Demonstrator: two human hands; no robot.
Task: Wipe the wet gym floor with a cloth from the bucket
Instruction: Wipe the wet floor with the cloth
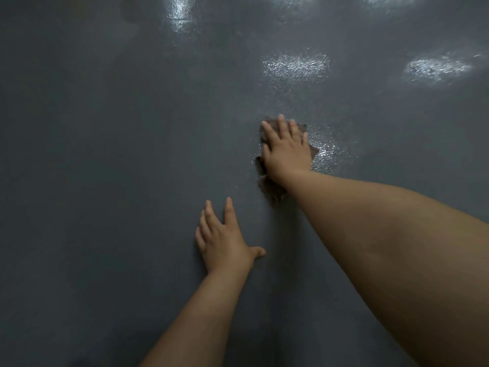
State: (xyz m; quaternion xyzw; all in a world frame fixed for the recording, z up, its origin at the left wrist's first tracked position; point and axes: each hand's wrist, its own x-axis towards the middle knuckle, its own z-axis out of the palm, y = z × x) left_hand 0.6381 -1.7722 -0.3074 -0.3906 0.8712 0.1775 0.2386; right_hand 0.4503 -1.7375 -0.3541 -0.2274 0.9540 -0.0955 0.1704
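Note:
A dark brownish cloth [272, 188] lies flat on the grey gym floor [105, 154], mostly covered by my right hand [287, 149]. That hand presses down on the cloth with straight, spread fingers, arm stretched forward. My left hand [225, 239] rests flat on the bare floor nearer to me and to the left of the cloth, fingers spread, holding nothing. A wet, glistening patch [328, 149] shows just right of the cloth. No bucket is in view.
Shiny wet patches reflect light farther off, one at the centre right [296, 66], one at the far right [439, 68] and one at the top [180, 11]. The floor to the left looks dull and dark.

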